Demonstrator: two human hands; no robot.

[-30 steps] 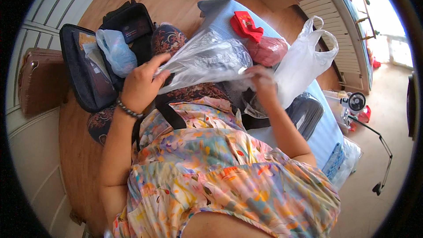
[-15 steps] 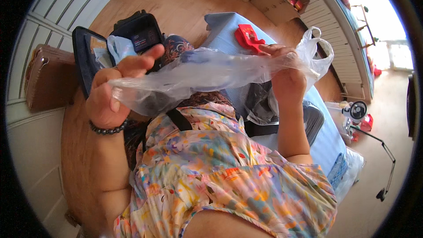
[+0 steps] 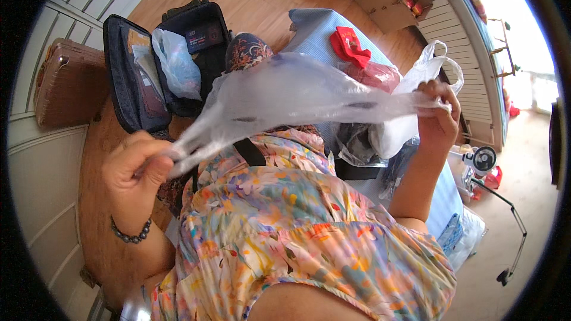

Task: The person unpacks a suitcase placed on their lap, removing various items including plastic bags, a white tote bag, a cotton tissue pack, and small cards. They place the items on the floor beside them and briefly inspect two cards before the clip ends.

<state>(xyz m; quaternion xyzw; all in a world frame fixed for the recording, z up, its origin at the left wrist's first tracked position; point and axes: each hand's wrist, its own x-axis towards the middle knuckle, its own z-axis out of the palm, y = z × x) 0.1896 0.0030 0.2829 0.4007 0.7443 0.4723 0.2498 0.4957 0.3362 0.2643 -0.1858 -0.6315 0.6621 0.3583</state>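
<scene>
A thin, translucent white plastic bag (image 3: 279, 92) is stretched between my two hands above my lap. My left hand (image 3: 138, 169), with a dark beaded bracelet at its wrist, pinches one end of it. The other end is gripped in my right hand (image 3: 439, 116), held out to the right over the bed-like surface. Small slits show in the pulled film, and its far edge bulges outward. No contents can be made out inside. Behind it, the bag hides part of my patterned trousers and the blue cloth.
An open black case (image 3: 140, 74) on the left holds a bluish plastic bag (image 3: 176, 65). A brown case (image 3: 71, 83) leans by the white cabinet. On the blue-covered surface (image 3: 315, 27) lie a red item (image 3: 351, 46) and white plastic bags (image 3: 425, 71). Cardboard boxes (image 3: 386, 3) stand behind.
My hands have moved farther apart, pulling the bag wider and tauter. The left fingers, more spread before, now pinch its end. My view has shifted slightly.
</scene>
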